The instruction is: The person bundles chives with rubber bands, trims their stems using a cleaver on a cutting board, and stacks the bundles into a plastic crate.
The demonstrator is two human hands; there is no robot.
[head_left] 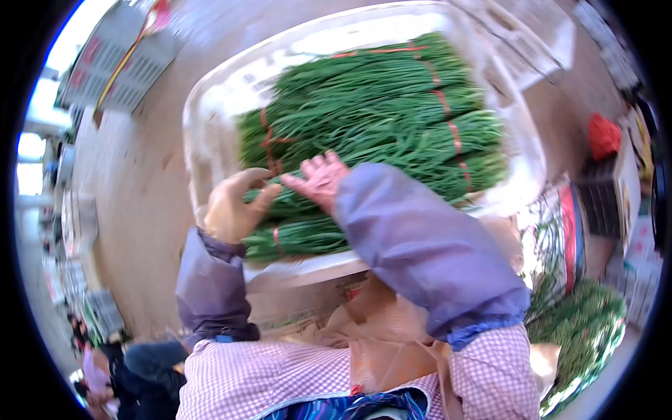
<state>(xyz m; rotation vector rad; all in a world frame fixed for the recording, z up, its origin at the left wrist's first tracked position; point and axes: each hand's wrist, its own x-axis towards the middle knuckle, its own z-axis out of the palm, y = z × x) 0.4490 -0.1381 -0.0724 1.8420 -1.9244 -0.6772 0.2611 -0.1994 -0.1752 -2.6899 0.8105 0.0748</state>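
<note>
A white plastic crate (203,133) holds several bundles of long green stalks (371,91), tied with red bands and laid side by side. My left hand (241,203) is at the crate's near left part, its thumb and fingers curved apart with a gap between them, beside the bundle ends. To its right, my right hand (323,180) rests on or just over the stalks with its fingers spread. Nothing shows in either hand. A tied bundle (301,236) lies along the near wall, partly below my hands.
Grey crates (119,59) stand at the upper left. Another white crate (535,42) is at the upper right. More green stalks (584,336) lie at the lower right, near a red bag (604,137) and a dark crate (598,203). A person in dark clothing (143,378) is at the lower left.
</note>
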